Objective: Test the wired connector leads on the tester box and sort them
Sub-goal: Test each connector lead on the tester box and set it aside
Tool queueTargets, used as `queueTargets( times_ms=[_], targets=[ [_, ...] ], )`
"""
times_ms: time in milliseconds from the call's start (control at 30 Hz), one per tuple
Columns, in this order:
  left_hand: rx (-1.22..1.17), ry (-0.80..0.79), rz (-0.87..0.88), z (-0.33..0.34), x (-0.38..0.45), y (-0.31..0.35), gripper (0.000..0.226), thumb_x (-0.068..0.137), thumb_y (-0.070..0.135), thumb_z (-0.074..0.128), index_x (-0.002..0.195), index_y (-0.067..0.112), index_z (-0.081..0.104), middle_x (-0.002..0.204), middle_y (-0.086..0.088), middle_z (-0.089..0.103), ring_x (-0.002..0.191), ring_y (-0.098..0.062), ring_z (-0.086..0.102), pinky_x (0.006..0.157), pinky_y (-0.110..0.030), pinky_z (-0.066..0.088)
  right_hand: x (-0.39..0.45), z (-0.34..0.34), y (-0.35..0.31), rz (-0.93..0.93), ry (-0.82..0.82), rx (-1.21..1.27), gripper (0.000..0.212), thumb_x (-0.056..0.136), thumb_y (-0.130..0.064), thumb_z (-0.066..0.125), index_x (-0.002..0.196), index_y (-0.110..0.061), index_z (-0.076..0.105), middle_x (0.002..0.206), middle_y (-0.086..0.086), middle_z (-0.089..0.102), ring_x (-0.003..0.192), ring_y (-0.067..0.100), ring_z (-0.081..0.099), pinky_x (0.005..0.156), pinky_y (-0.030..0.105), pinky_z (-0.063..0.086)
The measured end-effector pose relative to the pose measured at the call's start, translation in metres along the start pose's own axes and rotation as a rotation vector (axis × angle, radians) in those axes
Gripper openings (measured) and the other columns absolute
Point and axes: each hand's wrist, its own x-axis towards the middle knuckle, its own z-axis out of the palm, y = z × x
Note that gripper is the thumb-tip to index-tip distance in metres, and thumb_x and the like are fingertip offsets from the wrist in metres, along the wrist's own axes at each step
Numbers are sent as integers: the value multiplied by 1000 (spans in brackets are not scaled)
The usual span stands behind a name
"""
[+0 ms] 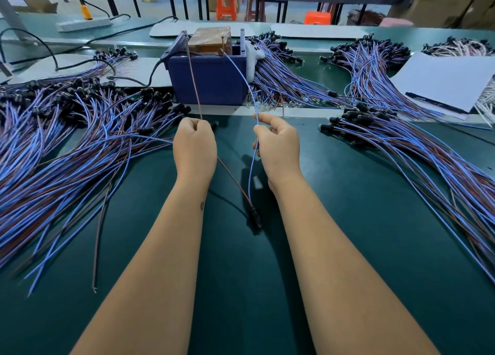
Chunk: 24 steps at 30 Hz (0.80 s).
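Testing is the step in hand, by my reading: one lead is stretched between both hands with its two free ends raised to the dark blue plastic tester box (209, 82) at upper centre of the frame. The left hand (194, 147) is a closed fist pinching the thin brown wire (193, 78), which runs up to a metal pin at the box's left top edge. The right hand (278, 145) pinches the thin blue wire (242, 77) between thumb and forefinger; that wire arcs up to a second pin near the box's right side. Whether either tip actually touches its pin is too fine to tell.

Both wires run down past the hands and meet at a small black cylindrical connector (255, 216) lying on the dark green bench mat (348, 234) at centre frame, between the forearms.

The next move likely calls for holding both tips steady on the pins, reading the result, then laying the lead in one of the heaps.

Large piles of blue-and-brown leads (67, 140) fan out at left, with more heaps (401, 145) at right and upper right; which pile is tested I cannot tell.
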Motion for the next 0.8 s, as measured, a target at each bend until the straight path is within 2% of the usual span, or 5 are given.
queueTargets(
  times_ms=[200, 500, 667, 800],
  targets=[
    [-37, 38, -45, -4, -6, 3, 13, 86, 17, 36, 76, 18, 45, 66, -1, 45, 64, -19, 37, 57, -35, 32, -5, -1, -5, -2, -23, 8, 29, 88, -6, 52, 90, -31, 66, 69, 8, 47, 60, 16, 46, 62, 31, 43],
    [-5, 35, -54, -7, -10, 7, 9, 86, 14, 36, 84, 15, 45, 75, -9, 39, 69, -22, 31, 56, -35, 25, -8, -1, -6, -8, -37, 16, 34, 86, -6, 52, 82, -35, 68, 57, -4, 44, 58, 15, 43, 54, 22, 41],
    [-10, 22, -53, -7, -12, 8, 7, 86, 14, 36, 83, 15, 42, 73, -7, 36, 65, -19, 28, 55, -34, 23, -8, -1, -6, -12, -38, 43, 32, 86, -4, 52, 90, -29, 71, 61, -2, 45, 60, 16, 42, 47, 14, 40],
    [16, 14, -41, -7, -14, 9, 9, 87, 14, 37, 83, 16, 45, 74, -8, 39, 62, -17, 29, 53, -32, 25, -8, -1, -6, -14, -41, 38, 33, 85, -5, 52, 85, -32, 71, 58, -6, 44, 58, 16, 41, 49, 17, 40]
  ],
)
